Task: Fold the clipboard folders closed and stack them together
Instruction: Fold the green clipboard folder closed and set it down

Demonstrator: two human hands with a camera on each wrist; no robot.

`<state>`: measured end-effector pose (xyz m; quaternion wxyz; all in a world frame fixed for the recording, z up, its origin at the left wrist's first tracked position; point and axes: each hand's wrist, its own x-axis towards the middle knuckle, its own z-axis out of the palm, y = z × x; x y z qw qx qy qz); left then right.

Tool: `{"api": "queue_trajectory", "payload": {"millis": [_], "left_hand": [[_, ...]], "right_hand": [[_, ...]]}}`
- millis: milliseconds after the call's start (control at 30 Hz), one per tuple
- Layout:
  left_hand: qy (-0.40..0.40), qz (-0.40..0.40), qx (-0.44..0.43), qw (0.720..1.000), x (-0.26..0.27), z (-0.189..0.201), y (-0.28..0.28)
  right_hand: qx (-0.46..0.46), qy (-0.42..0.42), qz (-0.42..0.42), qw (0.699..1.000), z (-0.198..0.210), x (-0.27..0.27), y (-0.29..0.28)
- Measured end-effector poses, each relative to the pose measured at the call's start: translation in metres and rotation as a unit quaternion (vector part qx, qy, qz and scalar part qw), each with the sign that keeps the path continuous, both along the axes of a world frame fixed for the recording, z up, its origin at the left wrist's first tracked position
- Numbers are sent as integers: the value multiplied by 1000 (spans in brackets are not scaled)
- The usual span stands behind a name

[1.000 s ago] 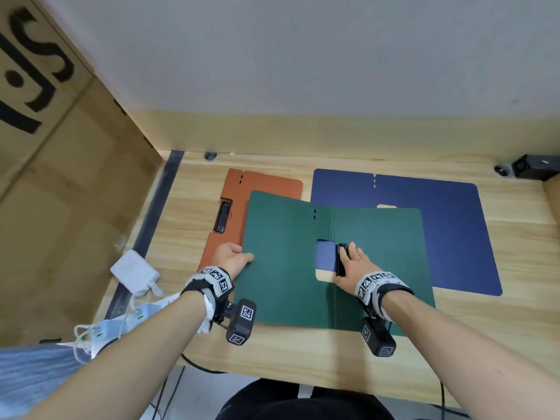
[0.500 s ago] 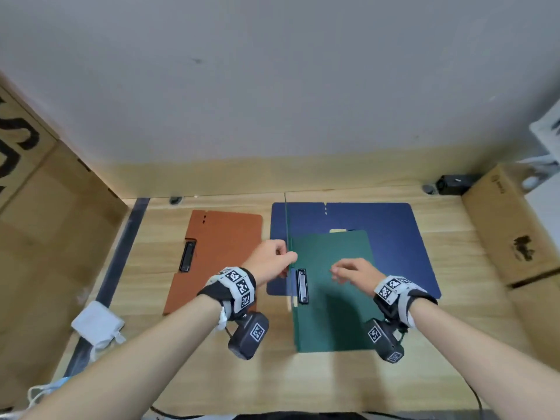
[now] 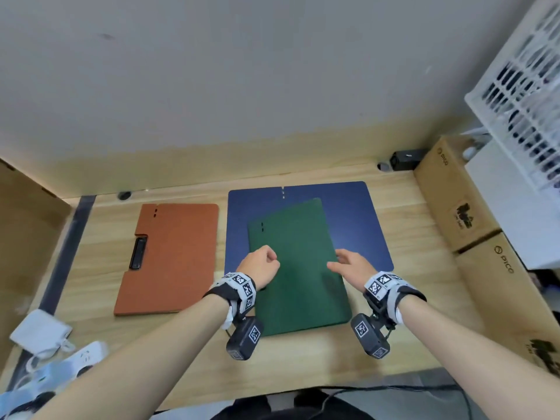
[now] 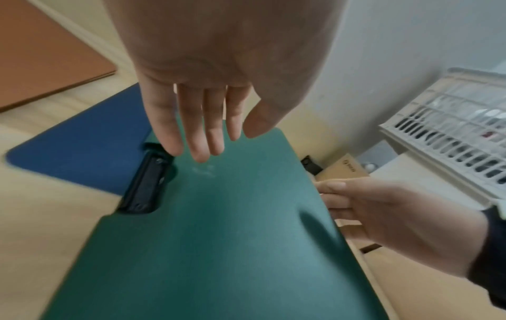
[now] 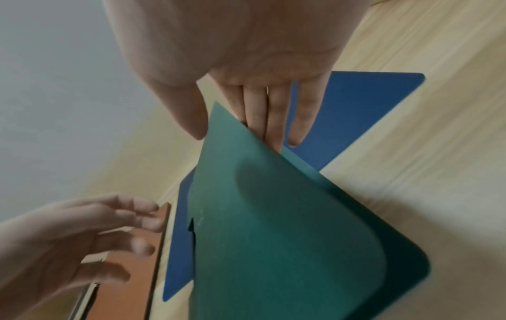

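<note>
The green folder (image 3: 300, 268) lies folded shut at the table's middle, partly on top of the open blue folder (image 3: 357, 225). A closed orange folder (image 3: 175, 259) with a black clip (image 3: 138, 253) lies to the left. My left hand (image 3: 260, 263) hovers over the green folder's left side near its black clip (image 4: 147, 184), fingers (image 4: 202, 138) relaxed and holding nothing. At the green folder's right edge my right hand (image 3: 348, 263) pinches the cover (image 5: 273, 227), thumb above and fingers (image 5: 273, 121) beneath it. That edge is lifted a little off the blue folder (image 5: 356, 108).
Cardboard boxes (image 3: 454, 201) line the table's right side, with a white slatted crate (image 3: 521, 86) above them. A small black device (image 3: 406, 159) sits at the back. A power strip (image 3: 75, 359) and a white adapter (image 3: 39, 331) lie at the front left. The wooden table (image 3: 303, 359) shows bare in front.
The green folder's left cover swung over to the right and now lies shut. My left hand let go of it; my right hand moved from the clip to the right edge.
</note>
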<state>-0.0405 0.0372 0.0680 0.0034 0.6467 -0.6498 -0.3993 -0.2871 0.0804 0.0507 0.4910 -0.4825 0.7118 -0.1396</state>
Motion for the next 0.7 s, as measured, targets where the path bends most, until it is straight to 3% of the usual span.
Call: {"api": "queue_trajectory", "payload": {"millis": [200, 367, 500, 600, 700], "left_hand": [[-95, 44, 80, 991, 18, -54, 29], [-62, 116, 78, 988, 18, -76, 44], [75, 262, 167, 948, 25, -78, 35], [106, 268, 213, 934, 39, -74, 31], [105, 253, 201, 940, 60, -62, 24]], "right_hand": [[33, 42, -17, 998, -51, 1, 6], [40, 52, -65, 996, -108, -8, 1], [47, 115, -56, 991, -79, 15, -7], [37, 192, -3, 981, -64, 30, -12], [31, 180, 4, 983, -53, 49, -22]]}}
